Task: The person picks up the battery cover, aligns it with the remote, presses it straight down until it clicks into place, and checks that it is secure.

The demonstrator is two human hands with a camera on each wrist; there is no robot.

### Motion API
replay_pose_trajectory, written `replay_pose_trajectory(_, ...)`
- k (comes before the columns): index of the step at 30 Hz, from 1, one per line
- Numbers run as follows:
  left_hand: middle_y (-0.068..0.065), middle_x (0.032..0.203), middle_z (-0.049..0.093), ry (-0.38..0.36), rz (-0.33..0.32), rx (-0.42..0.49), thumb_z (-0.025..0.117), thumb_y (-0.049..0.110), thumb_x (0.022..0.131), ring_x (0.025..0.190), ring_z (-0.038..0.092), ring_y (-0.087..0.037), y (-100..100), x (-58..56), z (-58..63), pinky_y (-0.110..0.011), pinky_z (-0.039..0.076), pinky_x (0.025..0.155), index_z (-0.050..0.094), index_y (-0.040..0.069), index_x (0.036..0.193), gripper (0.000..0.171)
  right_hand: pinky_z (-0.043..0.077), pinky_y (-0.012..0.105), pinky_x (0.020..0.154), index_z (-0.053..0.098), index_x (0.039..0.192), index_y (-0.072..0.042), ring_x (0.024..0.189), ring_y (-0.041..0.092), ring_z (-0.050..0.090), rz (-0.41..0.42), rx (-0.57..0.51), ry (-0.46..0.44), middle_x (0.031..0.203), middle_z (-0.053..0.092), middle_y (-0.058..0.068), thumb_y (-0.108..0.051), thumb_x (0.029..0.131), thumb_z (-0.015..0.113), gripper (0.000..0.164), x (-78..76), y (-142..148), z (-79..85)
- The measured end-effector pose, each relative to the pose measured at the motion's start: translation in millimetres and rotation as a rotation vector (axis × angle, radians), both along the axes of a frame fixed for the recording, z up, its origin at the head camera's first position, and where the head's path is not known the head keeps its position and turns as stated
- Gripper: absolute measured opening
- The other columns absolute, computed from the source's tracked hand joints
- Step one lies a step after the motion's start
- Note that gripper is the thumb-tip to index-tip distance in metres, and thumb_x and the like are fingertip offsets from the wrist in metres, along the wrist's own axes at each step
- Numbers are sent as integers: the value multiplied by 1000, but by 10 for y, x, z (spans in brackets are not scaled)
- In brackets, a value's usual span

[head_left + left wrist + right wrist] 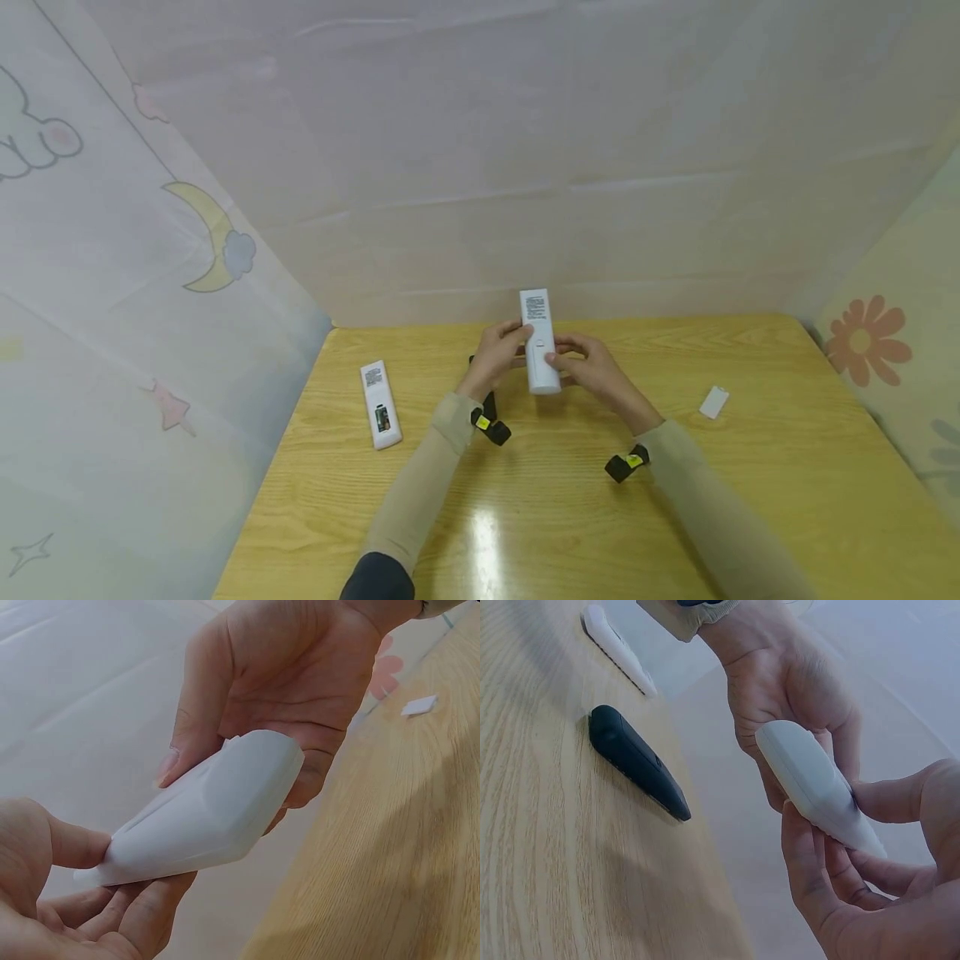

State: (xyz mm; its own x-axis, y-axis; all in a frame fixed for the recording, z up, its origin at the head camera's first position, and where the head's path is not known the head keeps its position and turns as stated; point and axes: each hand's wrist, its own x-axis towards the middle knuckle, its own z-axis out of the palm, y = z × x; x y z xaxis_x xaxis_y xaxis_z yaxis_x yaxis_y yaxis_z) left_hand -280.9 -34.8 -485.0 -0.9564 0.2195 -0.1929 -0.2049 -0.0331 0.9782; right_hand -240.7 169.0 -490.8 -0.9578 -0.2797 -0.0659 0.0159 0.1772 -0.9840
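Note:
A white remote control (pixel 542 367) is held up over the table's far part, its labelled back facing the head camera. My left hand (pixel 497 354) grips its left side, thumb on the back and fingers beneath. From the right, my right hand (pixel 596 369) holds the lower half, with the thumb pressed on the back near the battery cover. In the left wrist view the remote (pixel 217 802) shows its thick rounded end between both hands. The right wrist view shows fingers under the remote (pixel 810 776) and a thumb on top.
Left on the table (pixel 540 500) lies another white remote (pixel 381 406) with its battery compartment uncovered and a battery visible inside. A small white battery cover (pixel 714 402) lies at the right. A black remote (pixel 637 761) lies behind my left wrist. Printed cloth walls surround the table's back and sides.

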Motion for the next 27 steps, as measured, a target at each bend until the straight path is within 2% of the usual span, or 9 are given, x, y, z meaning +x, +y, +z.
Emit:
replay_pose_trajectory(6,-19,139,66,0,7,29,63,29,109,126,67,-41,-47,24,42,-40,64,97,52,1,155,55,68,41,83,54,150,5,107,32,69,4,-6,18,131,56,27,-16,106,68,50,-10,-55,35)
replay_pose_trajectory(12,-20,137,67,11,7,30,62,27,110,120,71,-36,-93,32,70,-39,65,95,53,0,155,53,68,41,79,55,149,6,104,33,69,-7,2,21,129,56,27,-15,105,70,51,-2,-105,97)
replay_pose_trajectory(19,-21,134,69,63,12,-31,61,27,110,117,72,-35,-231,60,85,-41,66,94,57,1,151,49,69,42,78,55,149,5,104,32,69,3,-19,24,128,57,28,-15,105,70,51,-17,-240,91)
replay_pose_trajectory(27,-22,137,68,58,23,-63,62,28,110,122,70,-40,-384,71,44,-48,63,100,55,1,153,51,69,41,76,59,146,5,98,27,71,-5,-45,8,124,59,25,-12,103,71,48,8,-404,69)
